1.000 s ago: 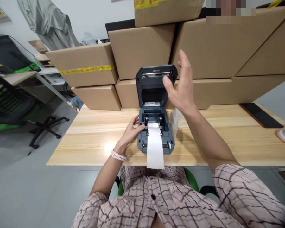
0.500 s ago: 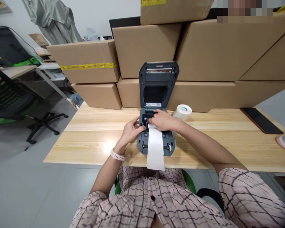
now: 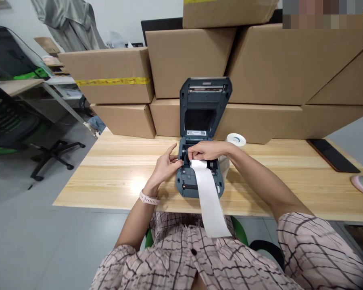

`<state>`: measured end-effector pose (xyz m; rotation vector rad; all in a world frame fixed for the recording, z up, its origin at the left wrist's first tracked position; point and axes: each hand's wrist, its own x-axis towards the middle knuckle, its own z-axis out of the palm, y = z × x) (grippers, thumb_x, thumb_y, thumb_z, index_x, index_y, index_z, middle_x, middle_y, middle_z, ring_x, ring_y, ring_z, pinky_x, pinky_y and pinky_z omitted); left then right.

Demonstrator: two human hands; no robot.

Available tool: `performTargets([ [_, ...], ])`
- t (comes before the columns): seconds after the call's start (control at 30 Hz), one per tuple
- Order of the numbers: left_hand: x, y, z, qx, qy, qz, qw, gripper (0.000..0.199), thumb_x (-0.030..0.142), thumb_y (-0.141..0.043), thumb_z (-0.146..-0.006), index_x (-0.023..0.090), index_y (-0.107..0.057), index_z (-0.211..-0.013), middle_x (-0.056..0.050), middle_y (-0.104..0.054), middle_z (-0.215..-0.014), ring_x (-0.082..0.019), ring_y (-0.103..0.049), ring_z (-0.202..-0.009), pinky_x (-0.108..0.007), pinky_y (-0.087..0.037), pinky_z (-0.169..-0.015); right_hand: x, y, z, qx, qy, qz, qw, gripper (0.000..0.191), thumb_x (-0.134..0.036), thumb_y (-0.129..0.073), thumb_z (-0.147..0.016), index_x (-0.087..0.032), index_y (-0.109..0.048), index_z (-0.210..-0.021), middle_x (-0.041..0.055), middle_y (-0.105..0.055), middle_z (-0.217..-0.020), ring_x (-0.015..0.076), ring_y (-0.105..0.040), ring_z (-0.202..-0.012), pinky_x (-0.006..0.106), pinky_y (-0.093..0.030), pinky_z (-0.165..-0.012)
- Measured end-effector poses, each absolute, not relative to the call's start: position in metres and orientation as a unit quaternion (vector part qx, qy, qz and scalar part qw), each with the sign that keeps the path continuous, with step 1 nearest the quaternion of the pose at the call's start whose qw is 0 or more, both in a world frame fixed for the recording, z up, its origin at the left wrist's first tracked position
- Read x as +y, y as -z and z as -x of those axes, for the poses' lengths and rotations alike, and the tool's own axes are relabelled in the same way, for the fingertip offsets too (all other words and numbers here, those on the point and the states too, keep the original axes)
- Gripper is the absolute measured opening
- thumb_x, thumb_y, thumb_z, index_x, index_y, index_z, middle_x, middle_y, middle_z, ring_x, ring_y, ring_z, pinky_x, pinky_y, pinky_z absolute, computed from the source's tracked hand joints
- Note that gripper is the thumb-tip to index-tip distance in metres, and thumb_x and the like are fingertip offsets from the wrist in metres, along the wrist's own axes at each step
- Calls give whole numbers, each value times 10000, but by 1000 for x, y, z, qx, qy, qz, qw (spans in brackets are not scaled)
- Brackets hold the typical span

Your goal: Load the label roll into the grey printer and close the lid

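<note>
The left hand [image 3: 165,165] is half open, thumb [image 3: 177,164] stretched rightward, index finger [image 3: 171,149] raised apart; the left forearm [image 3: 133,221] slants up to it. The right hand [image 3: 208,150] is bent inward, fingers [image 3: 193,153] curled, the right forearm [image 3: 257,177] angled across.

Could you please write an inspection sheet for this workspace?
Surface: wooden table.
Job's things: printer, lid raised; small paper roll over its base, paper strip hanging past the table edge.
Clutter: larger roll right of the printer; dark slab farther right.
Hands: left hand spread at the printer's left side; right hand curled at the small paper roll, grip partly hidden.
Cables: nothing seen around the printer.
Surroundings: cardboard boxes behind; office chair at left.
</note>
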<state>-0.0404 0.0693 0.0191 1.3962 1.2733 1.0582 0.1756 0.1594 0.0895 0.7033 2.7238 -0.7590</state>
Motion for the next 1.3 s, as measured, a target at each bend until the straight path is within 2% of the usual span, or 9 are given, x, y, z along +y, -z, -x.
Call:
performTargets([
  [0.23,69,-18,41,514,-436,-568,472,877,216,-763,-770,151,-438,-1582,-108,-819,-1012,-186,-737,-849,-290,-551,-807,161,-89,-185,923,334,-176,73,383,-123,-454,-970,-133,-707,-1257,98,-756,-1226,170,-684,-1047,257,-481,-882],
  [0.43,67,-19,40,508,-443,-563,478,864,215,-766,-768,156,-456,-1572,-114,-821,-1015,-198,-747,-852,-304,-560,-817,162,-94,-198,890,421,-158,69,454,-370,-494,-1029,-120,-649,-1376,77,-755,-1012,152,-651,-830,249,-470,-743],
  [0.63,68,-16,40,513,-446,-559,475,840,219,-768,-764,144,-487,-1552,-115,-819,-986,-206,-750,-869,-318,-566,-835,149,-99,-204,880,451,-145,24,527,-441,-639,-970,-165,-609,-1419,102,-724,-1225,197,-671,-1094,303,-515,-942],
  [0.73,69,-14,40,516,-444,-556,476,830,223,-764,-769,148,-490,-1550,-114,-817,-992,-205,-750,-877,-327,-570,-842,127,-112,-226,884,450,-123,-31,526,-484,-684,-949,-206,-639,-1393,87,-737,-1193,195,-689,-1081,320,-536,-947],
  [0.83,69,-12,41,516,-447,-553,477,821,230,-765,-769,159,-501,-1543,-120,-815,-1036,-209,-752,-898,-340,-578,-849,96,-121,-277,876,461,-110,-86,439,-537,-691,-935,-312,-710,-1312,55,-768,-1115,193,-730,-1006,346,-565,-919],
  [0.93,69,-10,41,508,-454,-545,488,814,228,-767,-764,163,-512,-1535,-128,-814,-1065,-213,-758,-918,-334,-582,-852,66,-116,-337,858,462,-178,-137,318,-561,-687,-917,-417,-767,-1189,51,-774,-1017,219,-747,-897,402,-601,-850],
  [1.0,69,-9,41,505,-458,-540,494,808,235,-771,-764,165,-518,-1528,-129,-814,-1080,-212,-761,-918,-330,-584,-851,55,-104,-369,838,430,-287,-172,293,-539,-718,-892,-435,-771,-1160,70,-757,-1047,263,-735,-956,460,-605,-860],
  [1.13,69,-10,40,506,-453,-538,499,805,273,-772,-774,168,-514,-1528,-131,-810,-1109,-212,-765,-909,-325,-586,-835,66,-71,-393,768,395,-468,-191,322,-549,-772,-847,-332,-758,-1084,107,-720,-1141,301,-690,-1073,487,-575,-940],
  [1.3,69,-11,40,510,-443,-532,511,836,310,-775,-782,159,-481,-1550,-159,-795,-1161,-210,-763,-921,-332,-585,-838,109,-33,-384,694,473,-496,-222,479,-581,-848,-749,-228,-701,-1038,103,-723,-1070,253,-687,-967,421,-567,-874],
])
